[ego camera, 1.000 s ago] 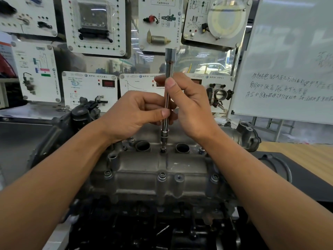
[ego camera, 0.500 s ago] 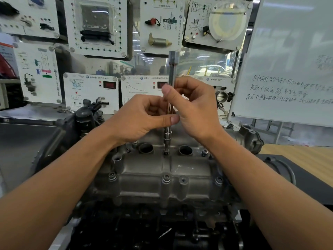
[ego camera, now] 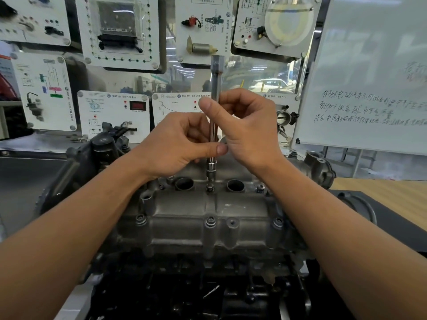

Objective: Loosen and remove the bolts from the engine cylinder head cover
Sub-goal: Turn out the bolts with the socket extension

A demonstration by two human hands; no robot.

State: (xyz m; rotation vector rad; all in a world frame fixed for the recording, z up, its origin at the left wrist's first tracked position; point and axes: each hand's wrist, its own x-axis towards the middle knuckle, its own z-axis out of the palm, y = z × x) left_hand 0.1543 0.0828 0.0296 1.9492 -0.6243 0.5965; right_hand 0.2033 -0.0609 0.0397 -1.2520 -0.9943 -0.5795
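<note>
Both the left hand (ego camera: 178, 144) and right hand (ego camera: 249, 130) pinch an upright socket extension bar (ego camera: 215, 93), its socket seated on a bolt (ego camera: 209, 188) atop the cylinder head cover (ego camera: 184, 211), between two round bores.

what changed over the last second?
The thumb of the right hand slid left across the extension bar; that of the left hand slid right past it, likely twirling it. Both still pinch the bar, upright on the centre bolt.

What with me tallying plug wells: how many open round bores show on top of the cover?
2. Left bore: beside the socket extension, below the left hand. Right bore: on its other side, below the right hand. Others may be hidden.
</note>
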